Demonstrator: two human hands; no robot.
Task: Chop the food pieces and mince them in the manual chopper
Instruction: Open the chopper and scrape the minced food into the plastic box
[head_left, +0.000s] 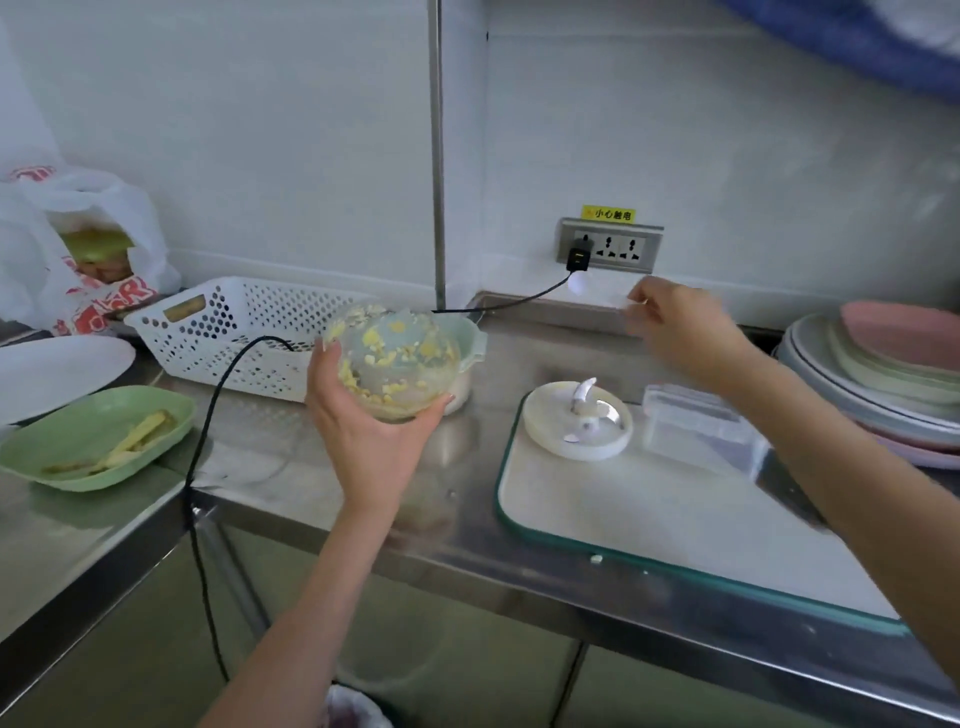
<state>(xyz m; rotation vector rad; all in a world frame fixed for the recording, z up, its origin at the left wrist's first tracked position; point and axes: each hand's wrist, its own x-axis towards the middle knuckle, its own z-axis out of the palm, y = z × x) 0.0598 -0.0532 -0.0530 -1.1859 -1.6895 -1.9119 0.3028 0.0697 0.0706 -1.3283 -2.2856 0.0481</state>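
Observation:
My left hand (374, 431) grips the clear chopper bowl (400, 364) from below and tilts it up above the steel counter. Minced yellow food sticks to the bowl's inside. Right behind the bowl, a pale green bowl (470, 338) shows its rim. The chopper's white lid with the blade (577, 427) lies upside down on the far left corner of the white cutting board (649, 514). My right hand (680, 332) is raised near the wall below the socket. It is blurred, with the fingers pinched together; something pale may be at the fingertips.
A green dish with yellow strips (98, 441) and a white plate (57, 371) sit at the left. A white perforated basket (234, 332) stands behind, with a plastic bag (78, 260) beyond it. A black cable (208, 441) hangs from the socket (608, 247). A clear box (696, 421) and stacked plates (883, 374) are at the right.

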